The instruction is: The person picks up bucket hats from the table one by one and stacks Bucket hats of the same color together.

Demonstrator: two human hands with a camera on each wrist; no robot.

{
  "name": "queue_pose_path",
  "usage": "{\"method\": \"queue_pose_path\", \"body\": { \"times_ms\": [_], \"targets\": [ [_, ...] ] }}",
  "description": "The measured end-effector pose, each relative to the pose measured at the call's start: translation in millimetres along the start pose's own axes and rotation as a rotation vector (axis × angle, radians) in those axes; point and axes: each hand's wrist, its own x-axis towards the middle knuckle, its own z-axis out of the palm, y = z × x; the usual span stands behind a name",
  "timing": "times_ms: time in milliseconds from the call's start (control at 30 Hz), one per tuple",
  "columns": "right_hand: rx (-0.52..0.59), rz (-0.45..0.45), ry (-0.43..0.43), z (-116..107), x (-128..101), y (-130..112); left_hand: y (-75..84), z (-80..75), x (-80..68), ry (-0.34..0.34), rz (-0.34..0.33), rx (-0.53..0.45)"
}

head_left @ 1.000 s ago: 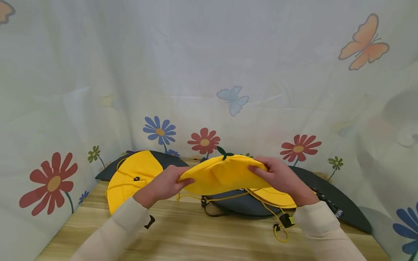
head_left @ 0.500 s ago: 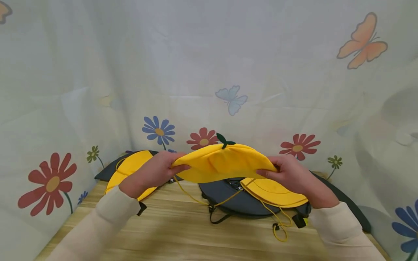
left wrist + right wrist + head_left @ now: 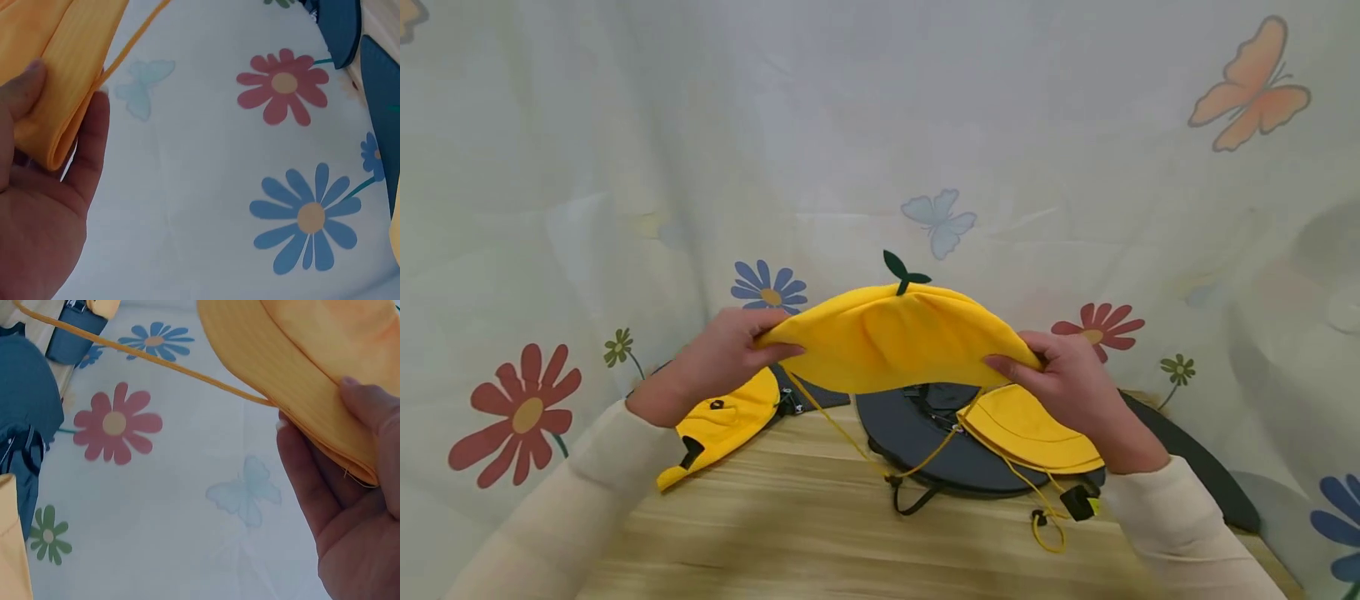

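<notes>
A yellow bucket hat [image 3: 895, 342], folded flat with a green sprout [image 3: 904, 273] on its crown, is held up above the table between both hands. My left hand [image 3: 711, 358] pinches its left end, thumb in front and fingers behind; the left wrist view shows the folded brim [image 3: 69, 94] between them. On the other end, my right hand [image 3: 1067, 383] grips the brim the same way, as the right wrist view shows with the hat [image 3: 312, 381]. A yellow chin cord [image 3: 842, 429] hangs below in a loop, its black toggle low over the table.
On the wooden table [image 3: 760, 533] a dark hat [image 3: 917, 450] lies behind the cord, with a yellow hat [image 3: 1037, 433] overlapping it. Another yellow hat [image 3: 730, 421] lies at left, and a dark brim [image 3: 1202, 467] at right. A flowered curtain [image 3: 820, 150] encloses the back and sides.
Both hands have raised the yellow bucket hat and spread wider apart, pulling it out flatter. The chin cord now hangs in a clearer loop beneath it.
</notes>
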Motion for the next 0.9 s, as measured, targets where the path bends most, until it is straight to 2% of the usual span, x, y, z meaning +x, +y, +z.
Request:
{"method": "queue_pose_path", "body": {
  "times_ms": [133, 267, 533, 700, 900],
  "targets": [
    [0.035, 0.021, 0.028, 5.9, 9.8, -10.6, -1.7, -15.5, -3.1, 0.111, -0.053, 0.056],
    [0.079, 0.057, 0.027, 10.4, 18.3, -16.0, -2.6, -26.3, -8.2, 0.148, -0.120, 0.093],
    [0.182, 0.094, 0.036, 33.8, 21.7, -17.3, -10.5, -36.3, -21.1, 0.154, -0.163, 0.141],
    [0.235, 0.096, 0.019, 52.9, 17.0, -16.8, -17.7, -40.0, -30.2, 0.126, -0.192, 0.148],
    [0.301, 0.085, -0.021, 76.5, 4.1, -20.8, -25.4, -38.8, -52.2, 0.106, -0.192, 0.166]
  ]
}}
